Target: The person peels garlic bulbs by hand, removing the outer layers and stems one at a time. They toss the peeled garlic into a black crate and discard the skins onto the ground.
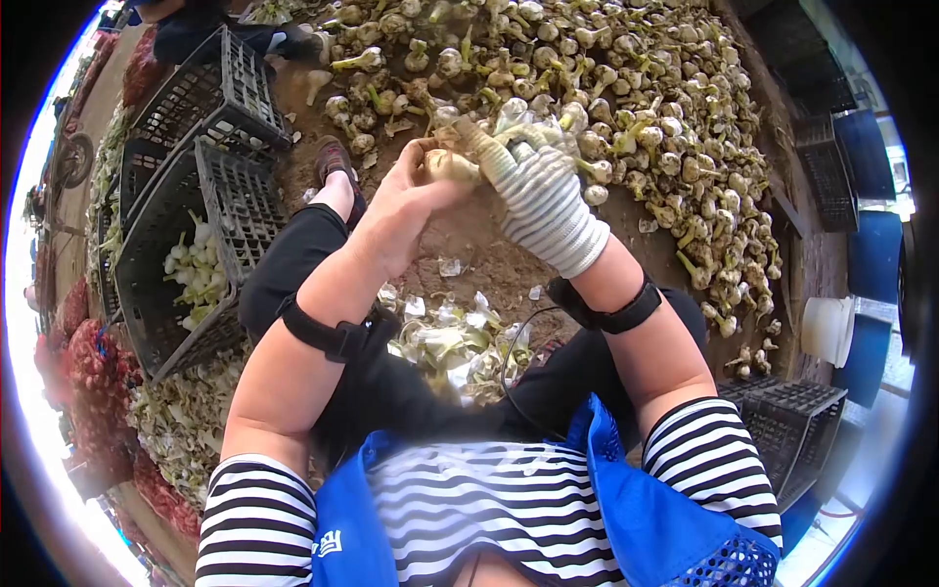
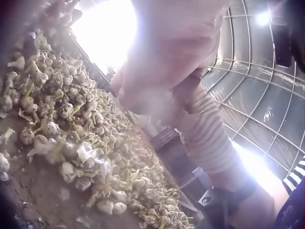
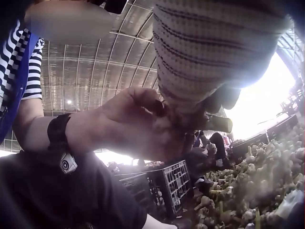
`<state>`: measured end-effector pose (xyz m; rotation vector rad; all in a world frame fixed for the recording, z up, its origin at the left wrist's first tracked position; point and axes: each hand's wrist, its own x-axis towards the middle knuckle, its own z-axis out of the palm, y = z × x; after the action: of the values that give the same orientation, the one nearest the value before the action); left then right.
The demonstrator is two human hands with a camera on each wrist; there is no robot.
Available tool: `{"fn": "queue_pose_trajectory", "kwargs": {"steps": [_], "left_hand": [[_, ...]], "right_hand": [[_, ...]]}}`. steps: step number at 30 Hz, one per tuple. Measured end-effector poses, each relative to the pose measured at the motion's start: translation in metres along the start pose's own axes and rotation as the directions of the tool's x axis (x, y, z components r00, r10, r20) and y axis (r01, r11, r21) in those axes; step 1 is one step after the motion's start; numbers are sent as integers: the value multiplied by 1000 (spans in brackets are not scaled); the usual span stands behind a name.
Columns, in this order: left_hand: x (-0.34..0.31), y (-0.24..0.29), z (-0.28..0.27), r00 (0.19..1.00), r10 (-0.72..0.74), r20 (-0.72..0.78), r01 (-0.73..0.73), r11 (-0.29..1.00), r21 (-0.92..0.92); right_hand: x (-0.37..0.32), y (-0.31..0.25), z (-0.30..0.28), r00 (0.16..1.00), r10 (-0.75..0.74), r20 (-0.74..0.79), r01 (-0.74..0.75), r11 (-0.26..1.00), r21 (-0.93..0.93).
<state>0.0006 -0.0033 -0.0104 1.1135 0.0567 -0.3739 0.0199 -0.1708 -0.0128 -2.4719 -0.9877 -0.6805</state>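
My bare left hand (image 1: 416,201) holds a garlic bulb (image 1: 450,166) between thumb and fingers, over the dirt floor in front of my body. Close against it, my right hand (image 1: 543,196), in a white-and-grey striped knit glove, has its curled fingers on the same bulb. In the right wrist view a cut green stem (image 3: 219,124) sticks out under the gloved fingers, and the bulb is mostly hidden between the two hands. The left wrist view shows the left hand (image 2: 167,57) large and blurred, meeting the glove (image 2: 207,133).
A wide heap of garlic (image 1: 665,127) spreads ahead and to the right. Black crates (image 1: 230,225) stand at left, one with white bulbs (image 1: 196,264) inside. Peeled skins (image 1: 460,342) lie between my legs. A white bucket (image 1: 827,328) and another crate (image 1: 792,421) are at right.
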Motion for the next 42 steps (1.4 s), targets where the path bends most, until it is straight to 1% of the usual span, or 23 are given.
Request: {"fn": "queue_pose_trajectory", "kwargs": {"steps": [4,6,8,9,10,11,12,14,16,18,19,20,22,23,24,26,28,30,32,36,38,40,42], "left_hand": [[1,9,-11,942,-331,-51,326,941,-95],[1,11,-19,847,-453,279,514,833,-207],[3,5,-18,851,-394,348,491,832,-259],[2,3,-5,948,-283,143,312,916,-253],[0,2,4,988,-142,-64,127,970,-208],[-2,3,7,995,-27,-98,13,991,-134],[-1,0,7,995,-22,-101,8,991,-136],[3,-8,8,946,322,-24,-298,899,320],[3,-10,14,923,384,-34,-353,877,325],[1,-8,15,953,299,-42,-276,919,281],[1,-4,14,990,110,-87,-106,993,55],[2,0,7,990,110,-88,-106,993,56],[4,9,-11,878,-143,456,393,759,-519],[11,6,-12,800,-107,590,482,699,-528],[11,1,-9,800,-109,591,484,699,-526],[7,-8,8,966,-251,60,258,933,-252],[2,-13,9,968,-231,96,246,946,-210],[-7,-9,9,996,-91,1,91,994,-57],[-4,-5,0,998,-56,-2,55,994,-90],[-7,14,-10,957,28,289,11,991,-130],[-8,19,-14,958,-52,281,118,968,-223],[-4,17,-3,969,-146,199,198,943,-269],[2,9,0,960,-252,121,278,906,-318]], "right_hand": [[3,-4,-5,996,-22,-81,22,1000,-4],[3,-3,-2,991,-35,-130,23,996,-90],[5,-2,2,986,-38,-162,15,991,-137],[11,-9,2,934,262,-241,-172,925,339],[15,-13,2,823,544,-165,-258,616,744],[15,-11,9,707,693,142,-218,22,976],[15,-8,10,711,689,142,-218,24,976],[17,-5,9,662,488,569,-212,-606,767],[15,-21,6,612,587,530,-308,-440,844],[14,-17,5,630,597,497,-295,-407,864],[13,-18,4,630,596,498,-295,-409,863],[12,-21,3,630,658,413,-331,-253,909],[13,-22,2,636,704,317,-364,-89,927],[14,-21,3,658,730,185,-385,116,915],[15,-20,2,683,729,49,-398,315,862],[13,-13,0,682,730,44,-459,381,803],[6,-6,9,863,492,-118,-402,808,432],[7,-15,-10,881,470,-49,-392,784,481],[11,-20,-29,750,491,444,-522,26,852],[2,16,-23,626,493,604,-347,-517,782],[-1,24,-18,647,477,595,-297,-561,773],[-4,20,-8,715,578,393,-239,-326,915],[5,7,-17,706,570,419,-177,-430,885]]}}
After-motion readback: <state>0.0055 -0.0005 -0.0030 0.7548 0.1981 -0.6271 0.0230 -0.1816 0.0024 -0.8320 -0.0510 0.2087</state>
